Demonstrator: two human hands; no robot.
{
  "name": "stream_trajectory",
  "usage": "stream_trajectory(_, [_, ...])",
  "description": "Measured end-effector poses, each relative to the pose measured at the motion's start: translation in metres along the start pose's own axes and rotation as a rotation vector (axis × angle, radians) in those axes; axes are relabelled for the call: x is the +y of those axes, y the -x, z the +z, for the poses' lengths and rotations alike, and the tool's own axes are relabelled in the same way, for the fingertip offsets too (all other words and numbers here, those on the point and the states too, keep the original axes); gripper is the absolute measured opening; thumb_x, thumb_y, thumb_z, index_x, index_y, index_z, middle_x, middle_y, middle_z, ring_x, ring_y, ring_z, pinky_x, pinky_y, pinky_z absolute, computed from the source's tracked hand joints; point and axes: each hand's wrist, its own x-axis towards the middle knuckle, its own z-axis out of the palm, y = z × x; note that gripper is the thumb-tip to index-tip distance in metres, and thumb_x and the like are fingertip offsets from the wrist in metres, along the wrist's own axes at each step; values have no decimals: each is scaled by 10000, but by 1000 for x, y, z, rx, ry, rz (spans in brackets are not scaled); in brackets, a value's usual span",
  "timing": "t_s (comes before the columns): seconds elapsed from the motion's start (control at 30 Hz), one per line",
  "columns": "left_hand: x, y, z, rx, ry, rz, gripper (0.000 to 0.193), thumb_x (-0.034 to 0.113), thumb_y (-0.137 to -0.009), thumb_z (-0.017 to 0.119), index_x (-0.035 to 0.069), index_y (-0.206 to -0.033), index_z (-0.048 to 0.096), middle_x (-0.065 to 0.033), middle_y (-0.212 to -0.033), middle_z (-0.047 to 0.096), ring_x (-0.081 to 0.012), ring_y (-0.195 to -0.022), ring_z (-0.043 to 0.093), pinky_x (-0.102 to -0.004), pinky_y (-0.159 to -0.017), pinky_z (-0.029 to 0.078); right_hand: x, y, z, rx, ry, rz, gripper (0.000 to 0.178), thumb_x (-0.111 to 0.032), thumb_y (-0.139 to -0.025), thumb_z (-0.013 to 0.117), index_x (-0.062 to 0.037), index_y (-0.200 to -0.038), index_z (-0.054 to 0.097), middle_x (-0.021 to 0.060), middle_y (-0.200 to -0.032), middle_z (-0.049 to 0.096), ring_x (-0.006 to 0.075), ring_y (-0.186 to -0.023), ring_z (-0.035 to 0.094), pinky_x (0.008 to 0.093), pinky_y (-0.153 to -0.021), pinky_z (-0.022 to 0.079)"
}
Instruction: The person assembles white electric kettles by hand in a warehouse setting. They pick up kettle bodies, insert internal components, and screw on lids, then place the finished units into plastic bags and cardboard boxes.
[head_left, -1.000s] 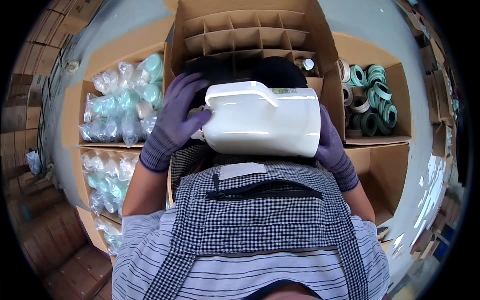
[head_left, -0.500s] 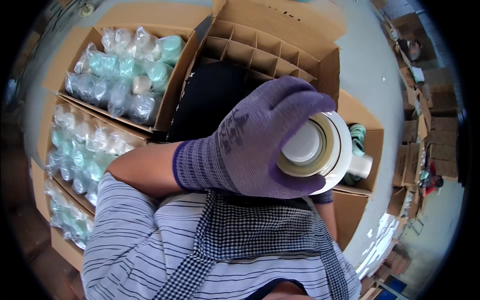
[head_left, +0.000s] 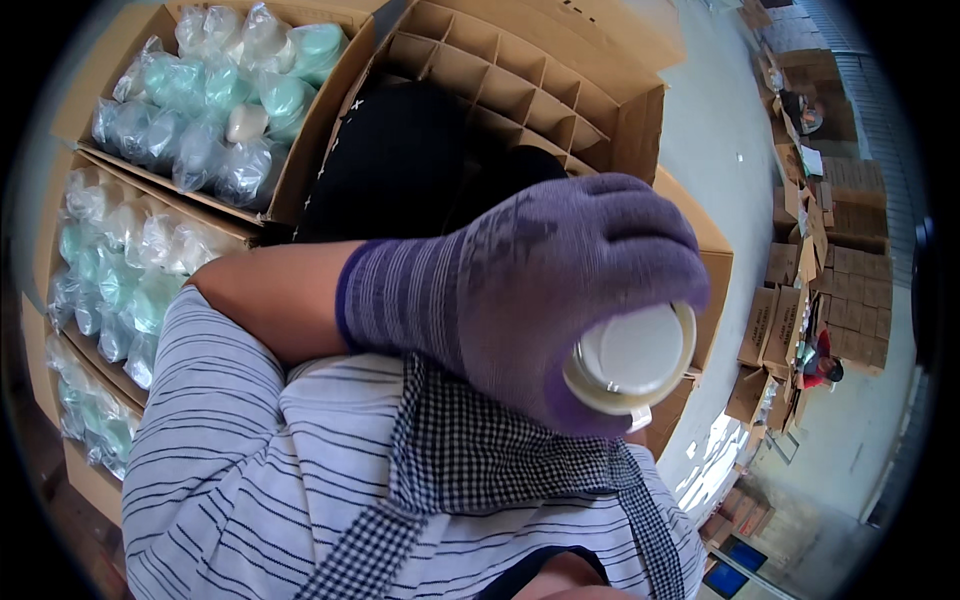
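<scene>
My left hand [head_left: 570, 290], in a purple knit glove, reaches across my chest. It is closed around a white round cup-like container [head_left: 640, 350], with the pale circular end facing up. A small white tab [head_left: 641, 418] sticks out at its lower edge. The fingers curl over the far side and the thumb lies along the near side. My right hand is hidden behind the left hand and the container.
At left, cardboard boxes [head_left: 235, 212] hold white and mint-green pieces in clear bags [head_left: 175, 85]. Ahead stands a carton with cardboard dividers [head_left: 505, 90]. Black-clad legs [head_left: 385, 165] are before it. Far right are stacked cartons [head_left: 855, 280] and a person in red [head_left: 822, 365].
My left hand has moved slightly right and down, tilting the container, and its fingers now cover more of it. The right cuff and the green coiled things in the right-hand box have gone from sight.
</scene>
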Motion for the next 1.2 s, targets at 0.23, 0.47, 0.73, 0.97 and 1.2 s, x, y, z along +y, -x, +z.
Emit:
stream_trajectory(0.23, [-44,64,-34,-232,-97,-294,780,397,-688,871,52,-1315,562,-170,-1305,580,-356,-1245,542,-476,-1089,426,-6,2,-26,28,131,60,722,-258,-955,688,-40,-1541,328,166,-1502,479,271,-1349,513,429,-1117,445])
stream_trajectory(0.47, [-85,161,-264,51,-1326,-1137,385,322,-836,710,48,-1107,712,-196,-1084,694,-349,-1066,658,-414,-981,503,1,1,-34,31,168,114,710,-254,-958,683,-43,-1539,333,163,-1494,487,269,-1343,519,426,-1109,452])
stream_trajectory(0.73, [-207,307,-365,-362,-1076,-1755,615,549,-897,551,70,-1259,683,-235,-1324,625,-374,-1253,590,-433,-1082,440,2,-2,-30,61,195,117,697,-250,-962,677,-45,-1536,339,159,-1486,496,266,-1336,525,421,-1100,460])
stream_trajectory(0.97, [-217,359,-421,-300,-910,-1778,649,604,-873,575,120,-1295,671,-224,-1311,642,-369,-1283,571,-444,-1072,431,18,-13,-31,14,155,3,685,-246,-965,672,-48,-1534,345,157,-1479,503,264,-1330,530,418,-1092,467])
stream_trajectory(1.2, [-109,193,-330,151,-1207,-1677,905,615,-668,824,26,-1324,620,-235,-1265,659,-351,-1161,645,-432,-981,506,40,13,-41,58,122,-64,674,-242,-968,667,-50,-1531,350,154,-1472,511,261,-1324,535,414,-1084,474])
